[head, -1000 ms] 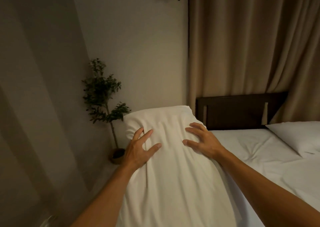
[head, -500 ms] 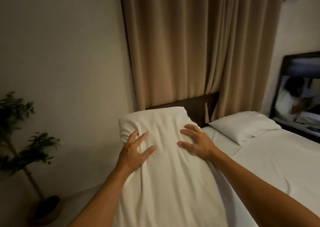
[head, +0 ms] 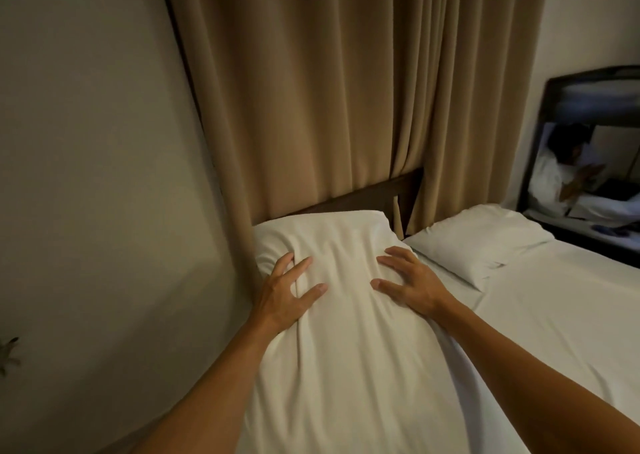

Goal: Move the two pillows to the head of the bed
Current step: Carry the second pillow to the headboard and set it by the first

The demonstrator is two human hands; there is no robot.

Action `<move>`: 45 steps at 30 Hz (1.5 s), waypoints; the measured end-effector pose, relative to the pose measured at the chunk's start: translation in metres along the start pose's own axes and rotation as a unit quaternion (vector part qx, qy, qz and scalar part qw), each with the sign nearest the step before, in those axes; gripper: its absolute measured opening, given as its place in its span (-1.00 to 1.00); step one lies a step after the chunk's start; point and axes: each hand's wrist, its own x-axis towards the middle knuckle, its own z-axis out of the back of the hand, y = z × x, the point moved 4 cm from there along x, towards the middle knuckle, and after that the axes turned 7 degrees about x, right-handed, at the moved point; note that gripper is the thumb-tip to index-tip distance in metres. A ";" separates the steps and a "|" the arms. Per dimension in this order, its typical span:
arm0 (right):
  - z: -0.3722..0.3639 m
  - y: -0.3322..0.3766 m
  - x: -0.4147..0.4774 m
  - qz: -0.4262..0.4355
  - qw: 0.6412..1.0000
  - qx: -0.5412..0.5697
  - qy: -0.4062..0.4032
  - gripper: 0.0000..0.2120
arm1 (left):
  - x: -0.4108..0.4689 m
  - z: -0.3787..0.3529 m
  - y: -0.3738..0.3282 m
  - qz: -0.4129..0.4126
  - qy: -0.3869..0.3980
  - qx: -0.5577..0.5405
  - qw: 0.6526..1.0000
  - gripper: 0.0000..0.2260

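Note:
A long white pillow (head: 343,332) fills the middle of the view, its far end reaching the dark headboard (head: 377,194). My left hand (head: 287,294) grips its left side with fingers spread and dug into the fabric. My right hand (head: 412,280) clutches its right side the same way. A second white pillow (head: 478,239) lies flat at the head of the bed (head: 561,308), to the right of the held one, just below the headboard.
Tan curtains (head: 329,90) hang behind the headboard. A plain wall (head: 97,176) runs close along the left. A dark-framed mirror (head: 588,149) stands at the far right, showing a person. Plant leaves (head: 8,353) peek in at the left edge.
The view has swung right and closer to the headboard. The pillow in both hands has travelled toward the head of the bed, beside the second pillow. The plant slid out to the left.

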 end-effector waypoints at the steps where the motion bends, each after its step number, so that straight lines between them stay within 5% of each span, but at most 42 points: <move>1: 0.000 -0.007 0.012 -0.007 1.000 -0.001 -0.008 -0.25 | 0.016 -0.008 0.005 -0.003 0.012 -0.003 1.000 -0.31; 13: -0.008 -0.075 0.137 -0.131 0.986 -0.023 -0.100 -0.42 | 0.219 -0.102 0.073 -0.106 0.135 -0.042 0.984 -0.38; 22: -0.018 -0.139 0.186 -0.209 0.955 -0.043 -0.208 -0.36 | 0.342 -0.194 0.090 -0.193 0.217 -0.062 0.955 -0.33; 27: -0.024 -0.196 0.215 -0.237 0.942 -0.044 -0.234 -0.51 | 0.392 -0.256 0.091 -0.222 0.250 -0.060 0.941 -0.34; 34: -0.045 -0.253 0.247 -0.295 0.919 -0.048 -0.258 -0.33 | 0.449 -0.327 0.109 -0.258 0.285 -0.056 0.922 -0.30; 45: -0.113 -0.338 0.304 -0.349 0.880 -0.095 -0.309 -0.35 | 0.522 -0.456 0.172 -0.362 0.291 -0.096 0.880 -0.32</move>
